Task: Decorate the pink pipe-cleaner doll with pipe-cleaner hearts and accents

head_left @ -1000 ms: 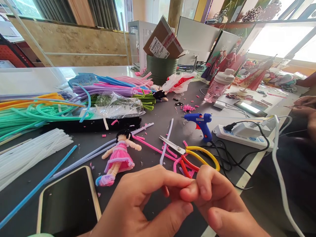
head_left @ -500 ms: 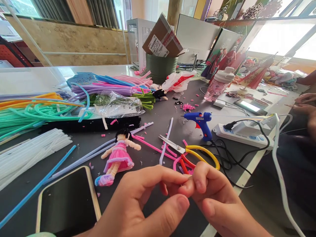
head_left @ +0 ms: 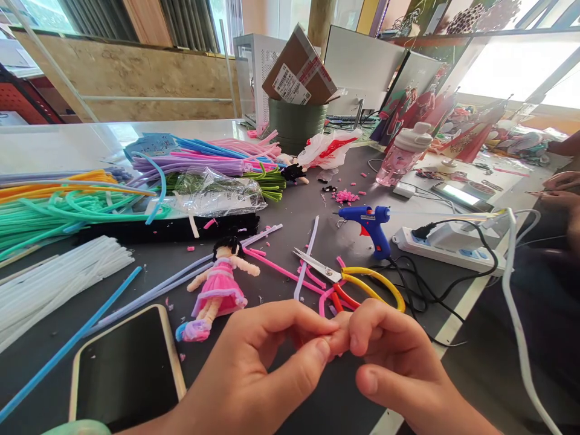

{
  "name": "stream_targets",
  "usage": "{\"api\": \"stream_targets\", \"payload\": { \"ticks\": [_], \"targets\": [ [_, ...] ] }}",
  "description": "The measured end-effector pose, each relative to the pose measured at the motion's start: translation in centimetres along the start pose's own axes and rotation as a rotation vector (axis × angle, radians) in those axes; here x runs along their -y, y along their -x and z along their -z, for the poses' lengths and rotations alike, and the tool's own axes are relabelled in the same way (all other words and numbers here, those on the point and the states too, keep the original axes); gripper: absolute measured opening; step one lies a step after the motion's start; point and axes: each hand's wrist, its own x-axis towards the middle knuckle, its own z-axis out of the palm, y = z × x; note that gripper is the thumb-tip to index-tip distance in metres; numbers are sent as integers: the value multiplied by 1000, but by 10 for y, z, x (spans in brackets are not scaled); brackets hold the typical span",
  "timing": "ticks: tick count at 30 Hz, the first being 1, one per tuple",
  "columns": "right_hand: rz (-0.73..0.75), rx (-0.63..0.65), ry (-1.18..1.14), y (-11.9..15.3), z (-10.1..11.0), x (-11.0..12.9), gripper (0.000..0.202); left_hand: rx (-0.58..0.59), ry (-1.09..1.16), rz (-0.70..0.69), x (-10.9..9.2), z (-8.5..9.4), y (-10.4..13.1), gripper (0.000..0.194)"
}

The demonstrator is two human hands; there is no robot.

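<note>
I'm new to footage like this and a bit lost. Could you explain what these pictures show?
There's no robot here: these are a person's bare left hand and right hand. One camera, worn on the head, looks forward and down at them. On the dark tabletop lie a doll in a pink dress, scissors just beyond the hands, a blue glue gun, a phone and bundles of coloured stems. The fingertips meet; whether they hold something small can't be seen. At the right edge is another person's hand.
</note>
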Motion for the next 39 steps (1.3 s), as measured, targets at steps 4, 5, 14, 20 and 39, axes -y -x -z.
{"api": "stream_targets", "payload": {
  "ticks": [4, 5, 14, 20, 39],
  "targets": [
    [7, -7, 42, 1, 2, -1, 15, 16, -12, -4, 1, 0, -1, 10],
    [12, -2, 59, 1, 3, -1, 15, 14, -12, 2, 1, 0, -1, 10],
    [78, -37, 269, -3, 6, 7, 12, 71, -63, -63, 15, 1, -8, 6],
    [261, -366, 992, -4, 22, 20, 9, 65, -373, -25, 22, 8, -18, 20],
    [138, 191, 1704, -9, 21, 5, 21, 198, -857, -45, 32, 12, -18, 20]
  ]
}}
